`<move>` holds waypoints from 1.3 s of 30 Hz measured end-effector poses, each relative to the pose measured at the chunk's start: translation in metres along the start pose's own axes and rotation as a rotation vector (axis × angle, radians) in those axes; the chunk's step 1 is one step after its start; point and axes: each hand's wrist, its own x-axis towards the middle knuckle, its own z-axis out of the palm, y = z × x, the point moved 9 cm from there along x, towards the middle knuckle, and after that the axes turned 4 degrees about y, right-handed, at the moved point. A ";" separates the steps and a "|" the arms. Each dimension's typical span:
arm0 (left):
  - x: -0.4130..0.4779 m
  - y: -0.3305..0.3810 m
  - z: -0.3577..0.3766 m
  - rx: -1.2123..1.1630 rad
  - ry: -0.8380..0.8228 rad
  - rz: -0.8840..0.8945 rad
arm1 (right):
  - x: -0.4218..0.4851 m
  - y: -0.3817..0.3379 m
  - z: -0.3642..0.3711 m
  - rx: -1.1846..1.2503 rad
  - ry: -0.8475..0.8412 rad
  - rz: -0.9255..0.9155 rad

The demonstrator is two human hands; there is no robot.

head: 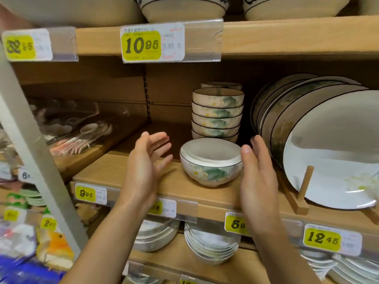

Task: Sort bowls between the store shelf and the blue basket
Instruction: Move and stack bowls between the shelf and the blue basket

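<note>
Wooden store shelf (pixel 114 177), middle tier, edged with yellow price tags (pixel 141 45) in clear strips.

Front bowl (pixel 211 160): upright near the shelf's front edge, white inside with a dark rim line, green leaf and pale flower painted outside. Second white rim visible within it, as of a nested bowl; otherwise holding nothing.

Stack of bowls (pixel 217 113): same pattern, nested upright just behind the front bowl. Rim of a further stack (pixel 221 85) behind that.

Left hand (pixel 143 169): to the left of the front bowl, palm turned toward it, fingers straight and spread, apart from the bowl, holding nothing.

Right hand (pixel 258 173): to the right of the front bowl, fingers straight and together, holding nothing. Thumb tip just beside the rim; contact not discernible.

Plates (pixel 328 150): large, dark-rimmed, standing on edge in a wooden rack (pixel 303 189) at the right end of the tier.

Packets of spoons (pixel 82 132): lying on the neighbouring shelf to the left.

White bowls (pixel 211 247): nested in stacks on the tier below.

Blue shape (pixel 24 271): lower left corner, too blurred to identify.
</note>
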 end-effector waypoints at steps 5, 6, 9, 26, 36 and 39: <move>-0.037 0.025 -0.050 -0.103 0.104 0.085 | -0.038 -0.031 0.000 0.267 -0.096 -0.227; -0.047 0.027 -0.062 -0.101 0.129 0.095 | -0.044 -0.032 0.004 0.337 -0.136 -0.204; -0.077 0.029 -0.098 -0.080 0.188 0.095 | -0.065 -0.024 0.021 0.480 -0.218 -0.108; -0.241 0.084 -0.387 0.125 0.567 -0.003 | -0.333 0.068 0.227 0.336 -0.774 0.597; -0.251 0.054 -0.520 0.191 0.710 -0.218 | -0.436 0.117 0.294 0.038 -0.869 0.747; -0.229 0.039 -0.552 0.217 0.715 -0.276 | -0.447 0.140 0.323 -0.011 -0.882 0.774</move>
